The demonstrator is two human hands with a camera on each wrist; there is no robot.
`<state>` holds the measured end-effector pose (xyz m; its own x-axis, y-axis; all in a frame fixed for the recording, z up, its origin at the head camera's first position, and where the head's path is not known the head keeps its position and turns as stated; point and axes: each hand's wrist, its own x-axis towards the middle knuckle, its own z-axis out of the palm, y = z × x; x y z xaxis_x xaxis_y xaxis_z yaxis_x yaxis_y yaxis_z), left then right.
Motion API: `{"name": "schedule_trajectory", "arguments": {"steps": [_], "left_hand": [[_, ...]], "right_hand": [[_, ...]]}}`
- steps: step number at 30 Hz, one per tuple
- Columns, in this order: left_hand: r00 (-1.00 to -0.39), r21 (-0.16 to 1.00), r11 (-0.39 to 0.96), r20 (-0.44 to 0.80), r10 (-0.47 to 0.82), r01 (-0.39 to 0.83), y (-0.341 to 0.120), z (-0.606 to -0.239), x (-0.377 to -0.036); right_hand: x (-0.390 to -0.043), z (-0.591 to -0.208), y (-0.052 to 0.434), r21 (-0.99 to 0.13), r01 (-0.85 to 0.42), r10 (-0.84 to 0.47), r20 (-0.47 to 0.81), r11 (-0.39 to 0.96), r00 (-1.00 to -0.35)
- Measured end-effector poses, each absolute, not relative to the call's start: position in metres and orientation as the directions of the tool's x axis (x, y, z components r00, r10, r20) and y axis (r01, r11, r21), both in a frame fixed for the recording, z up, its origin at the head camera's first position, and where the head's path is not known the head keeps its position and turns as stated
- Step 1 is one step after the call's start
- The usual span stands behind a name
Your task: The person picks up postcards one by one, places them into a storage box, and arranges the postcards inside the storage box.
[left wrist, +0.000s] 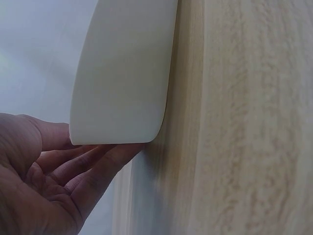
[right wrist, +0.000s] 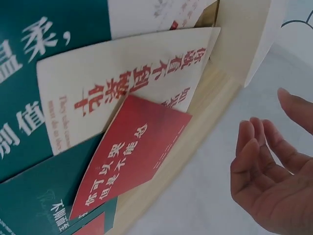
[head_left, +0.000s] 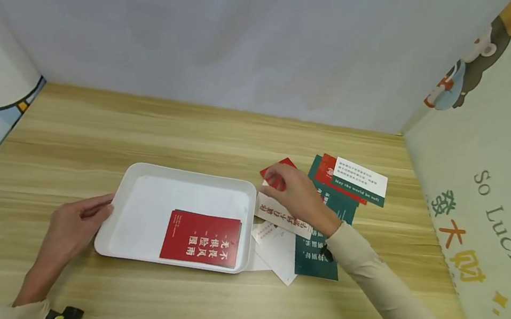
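Observation:
A white tray (head_left: 144, 193) lies on the table with a small pile of red cards (head_left: 182, 236) in its lower right part. My left hand (head_left: 74, 224) touches the tray's left end, fingers nearly straight against the outer wall (left wrist: 117, 98) and thumb by the rim. Over the loose cards right of the tray hovers my right hand (head_left: 297, 192), fingers loosely bent, holding nothing. Beneath or beside it are a red card (right wrist: 132, 156), a cream card with red characters (right wrist: 73, 83) and a green card (head_left: 319, 265). The right hand hides part of them in the head view.
Farther right, a red card (head_left: 328, 165) and a white-and-green card (head_left: 359, 179) overlap the green one. White cards (head_left: 275, 248) lie against the tray's right side. Behind the wooden table (head_left: 167, 126) stands a pale wall (head_left: 203, 39); a printed panel (head_left: 495, 213) borders the right.

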<state>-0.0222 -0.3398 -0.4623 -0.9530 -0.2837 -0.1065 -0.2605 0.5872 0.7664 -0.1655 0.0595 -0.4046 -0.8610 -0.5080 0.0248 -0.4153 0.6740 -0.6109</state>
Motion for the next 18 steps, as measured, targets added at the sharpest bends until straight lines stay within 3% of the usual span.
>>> {"name": "schedule_trajectory", "arguments": {"steps": [7,18], "left_hand": [[-0.951,0.775,0.575,-0.107,-0.29,-0.262,-0.34,-0.463,-0.021],[-0.954,0.785,0.565,-0.106,-0.281,-0.254,-0.34,-0.464,-0.021]], "right_hand": [[-0.176,-0.396,0.078,-0.579,-0.291,-0.4,-0.066,0.762,-0.914],[-0.19,-0.401,0.102,-0.568,-0.178,-0.306,-0.137,0.803,-0.942]]}}
